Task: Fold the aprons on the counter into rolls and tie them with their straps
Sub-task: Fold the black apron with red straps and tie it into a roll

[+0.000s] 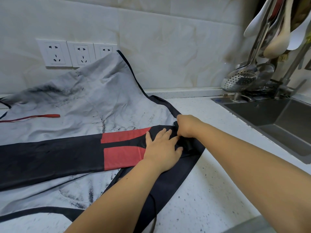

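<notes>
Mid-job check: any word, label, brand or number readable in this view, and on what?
None readable. The folded black-and-red apron, the pale grey ink-patterned apron under it and the three white wall sockets show no lettering; the grey apron's dark marks look like pattern, not text.

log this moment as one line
stage: roll start | left grip flat, presses black apron | right grip pinches its end | white apron underneath, on counter
</notes>
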The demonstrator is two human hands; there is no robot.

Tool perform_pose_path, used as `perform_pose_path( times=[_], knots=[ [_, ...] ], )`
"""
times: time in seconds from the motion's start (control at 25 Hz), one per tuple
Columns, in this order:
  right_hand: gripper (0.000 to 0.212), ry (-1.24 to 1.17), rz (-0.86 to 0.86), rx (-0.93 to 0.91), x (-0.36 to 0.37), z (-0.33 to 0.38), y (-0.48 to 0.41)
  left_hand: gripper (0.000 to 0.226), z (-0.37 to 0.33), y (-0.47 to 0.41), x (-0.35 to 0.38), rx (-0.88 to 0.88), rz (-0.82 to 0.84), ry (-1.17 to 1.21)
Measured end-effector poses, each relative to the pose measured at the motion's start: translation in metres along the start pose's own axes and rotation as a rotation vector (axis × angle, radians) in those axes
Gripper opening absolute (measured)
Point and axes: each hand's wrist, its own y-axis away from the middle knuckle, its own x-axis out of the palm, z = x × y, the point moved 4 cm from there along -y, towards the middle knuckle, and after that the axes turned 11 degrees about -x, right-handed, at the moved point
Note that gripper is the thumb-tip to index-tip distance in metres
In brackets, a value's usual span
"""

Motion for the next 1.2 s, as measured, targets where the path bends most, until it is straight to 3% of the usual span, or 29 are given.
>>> perform_pose_path(
  times=[0.08,0.16,0.24,0.4,0.52,0.84,0.92,1.04,1.12,1.2],
  knots=[
    [0.009,0.171,-0.1,-0.077,0.003,0.013,0.002,0.047,0.002,-0.002,-0.002,-0.012,-0.016,0.081],
    [0.016,0.16,-0.106,-0.077,0.009,0.015,0.001,0.049,0.005,-0.005,-0.004,-0.045,-0.019,0.172],
    [0.025,-0.038,-0.029,-0.004,0.013,0.008,-0.006,0.052,0.006,-0.005,-0.008,-0.074,-0.032,0.224],
    [0.021,-0.456,0.037,0.259,0.014,-0.01,-0.008,0.05,0.012,-0.003,-0.018,-0.073,-0.106,0.284],
    [0.028,-0.521,0.133,0.324,0.017,-0.017,-0.006,0.054,0.019,-0.002,-0.022,-0.052,-0.101,0.264],
    [0.019,-0.334,0.152,0.078,-0.001,0.002,0.0,0.066,0.022,-0.008,-0.017,-0.061,0.005,0.146],
    [0.014,-0.119,0.121,0.014,-0.005,0.015,0.007,0.057,0.02,-0.006,-0.018,-0.052,-0.004,0.189],
    [0.011,0.166,-0.012,-0.081,0.0,0.039,0.009,0.032,0.023,-0.006,-0.025,-0.083,-0.027,0.433],
    [0.004,0.108,-0.024,-0.087,0.003,0.042,0.007,0.037,0.024,-0.005,-0.028,-0.097,0.013,0.543],
    [0.011,-0.209,0.009,-0.032,0.002,0.034,0.003,0.046,0.025,-0.002,-0.028,-0.095,0.077,0.576]
  ],
)
